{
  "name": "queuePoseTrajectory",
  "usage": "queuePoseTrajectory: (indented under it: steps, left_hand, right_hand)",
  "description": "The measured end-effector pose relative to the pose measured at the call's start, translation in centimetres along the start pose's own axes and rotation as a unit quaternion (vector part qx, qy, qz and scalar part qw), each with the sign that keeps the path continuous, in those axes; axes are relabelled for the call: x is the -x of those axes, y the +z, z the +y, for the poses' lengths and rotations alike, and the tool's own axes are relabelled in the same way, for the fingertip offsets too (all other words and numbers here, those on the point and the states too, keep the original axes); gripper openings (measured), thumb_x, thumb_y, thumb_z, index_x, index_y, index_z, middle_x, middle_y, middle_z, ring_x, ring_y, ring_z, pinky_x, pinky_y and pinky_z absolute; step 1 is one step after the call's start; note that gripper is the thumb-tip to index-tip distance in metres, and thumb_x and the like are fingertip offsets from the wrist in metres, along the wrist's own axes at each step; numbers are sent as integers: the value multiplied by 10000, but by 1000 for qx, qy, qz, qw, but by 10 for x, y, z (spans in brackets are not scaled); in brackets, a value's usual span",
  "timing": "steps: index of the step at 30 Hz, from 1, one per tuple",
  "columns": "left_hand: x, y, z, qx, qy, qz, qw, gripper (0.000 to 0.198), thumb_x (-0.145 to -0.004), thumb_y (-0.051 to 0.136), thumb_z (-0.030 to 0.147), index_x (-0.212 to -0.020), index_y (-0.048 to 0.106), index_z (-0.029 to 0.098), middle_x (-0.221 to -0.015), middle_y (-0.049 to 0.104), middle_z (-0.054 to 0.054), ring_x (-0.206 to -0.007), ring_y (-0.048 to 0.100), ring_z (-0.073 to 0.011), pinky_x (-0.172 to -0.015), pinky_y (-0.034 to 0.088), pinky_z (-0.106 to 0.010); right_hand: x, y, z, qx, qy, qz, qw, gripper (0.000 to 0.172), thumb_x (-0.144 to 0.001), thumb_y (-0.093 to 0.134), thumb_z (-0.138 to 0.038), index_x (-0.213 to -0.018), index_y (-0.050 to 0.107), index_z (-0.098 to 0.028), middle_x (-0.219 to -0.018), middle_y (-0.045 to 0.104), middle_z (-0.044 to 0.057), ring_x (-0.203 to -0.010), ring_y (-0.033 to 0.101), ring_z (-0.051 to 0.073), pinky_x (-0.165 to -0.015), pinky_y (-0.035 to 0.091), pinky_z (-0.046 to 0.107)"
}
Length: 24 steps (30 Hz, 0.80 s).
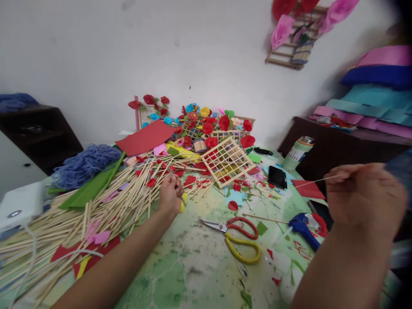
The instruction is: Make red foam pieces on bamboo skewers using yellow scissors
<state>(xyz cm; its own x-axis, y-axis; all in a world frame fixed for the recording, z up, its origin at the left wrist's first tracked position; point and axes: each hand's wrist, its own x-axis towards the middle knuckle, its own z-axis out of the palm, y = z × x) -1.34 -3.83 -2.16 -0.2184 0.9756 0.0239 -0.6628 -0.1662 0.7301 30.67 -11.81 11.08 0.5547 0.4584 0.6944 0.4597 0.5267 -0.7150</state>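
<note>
My left hand (171, 192) is closed beside the pile of thin wooden sticks (128, 184). A small dark tip and a bit of yellow show at its lower edge, but what the fingers hold is hidden. Raised at the right, my right hand (363, 199) is somewhat blurred and pinches a thin pale stick (317, 180) that points left. Scissors (225, 227) with one red and one yellow handle lie on the table between my hands, blades apart. A blue glue gun (304, 229) lies below the thin stick, partly behind my right forearm.
Stick lattices (227, 161) and paper flowers (224, 122) crowd the table's back. Blue yarn (88, 165) and green paper (92, 186) lie left, near a white box (21, 204). A black phone (277, 177) and a bottle (298, 153) stand right. Paper scraps litter the green table (174, 274).
</note>
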Motion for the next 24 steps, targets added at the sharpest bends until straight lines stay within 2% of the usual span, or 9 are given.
queuePoseTrajectory:
  steps: [3, 5, 8, 11, 13, 16, 20, 24]
  left_hand:
    - [-1, 5, 17, -10, 39, 7, 999, 120, -806, 492, 181, -699, 442, 162, -514, 402, 65, -346, 300, -19, -349, 213, -134]
    - [8, 12, 22, -36, 10, -13, 999, 101, -797, 510, 188, -715, 458, 161, -521, 448, 54, -361, 354, -24, -352, 240, -124]
    - [29, 25, 17, -93, -95, -75, 988, 111, -782, 546, 222, -728, 489, 144, -563, 554, 5, -430, 488, -53, -416, 365, -136]
    - [47, 32, 6, -125, -204, -131, 962, 140, -768, 574, 249, -740, 509, 127, -703, 646, -77, -573, 608, -110, -558, 474, -202]
    - [53, 34, -1, -127, -237, -147, 952, 144, -765, 579, 255, -752, 510, 129, -741, 662, -96, -623, 632, -125, -579, 478, -205]
    - [55, 32, -7, -133, -249, -164, 945, 161, -758, 583, 274, -755, 507, 132, -724, 665, -95, -623, 637, -132, -573, 469, -204]
    - [53, 29, -10, -136, -230, -177, 947, 215, -721, 617, 317, -763, 513, 133, -687, 656, -77, -588, 621, -121, -565, 448, -200]
    - [54, 27, -12, -143, -203, -201, 948, 269, -719, 610, 377, -799, 525, 134, -699, 655, -74, -579, 606, -113, -563, 429, -200]
  right_hand:
    - [10, 23, 4, -100, 122, -131, 979, 265, -718, 567, -446, -602, 500, -216, -549, 455, -18, -454, 423, 92, -439, 344, 254]
    - [23, 46, 8, -139, 191, -198, 951, 241, -701, 595, -423, -625, 534, -202, -500, 451, -41, -428, 398, 76, -426, 315, 225]
    - [51, 86, 17, -153, 261, -277, 912, 210, -676, 624, -403, -683, 589, -196, -501, 496, -44, -425, 406, 74, -433, 320, 218]
    - [86, 123, 26, -153, 265, -334, 891, 173, -681, 636, -359, -659, 621, -188, -500, 544, -22, -417, 416, 85, -432, 322, 231]
    - [106, 140, 31, -155, 260, -355, 884, 184, -691, 628, -352, -595, 609, -196, -481, 534, -27, -408, 397, 86, -430, 315, 235]
    - [125, 151, 37, -149, 253, -365, 883, 119, -706, 615, -330, -660, 643, -224, -475, 511, -44, -421, 390, 93, -440, 312, 237]
    - [130, 152, 40, -139, 248, -361, 888, 120, -712, 605, -329, -752, 667, -235, -494, 506, -54, -434, 387, 90, -452, 314, 232]
    - [130, 153, 39, -143, 248, -350, 892, 204, -696, 612, -358, -792, 661, -184, -494, 505, -51, -425, 383, 83, -435, 308, 223]
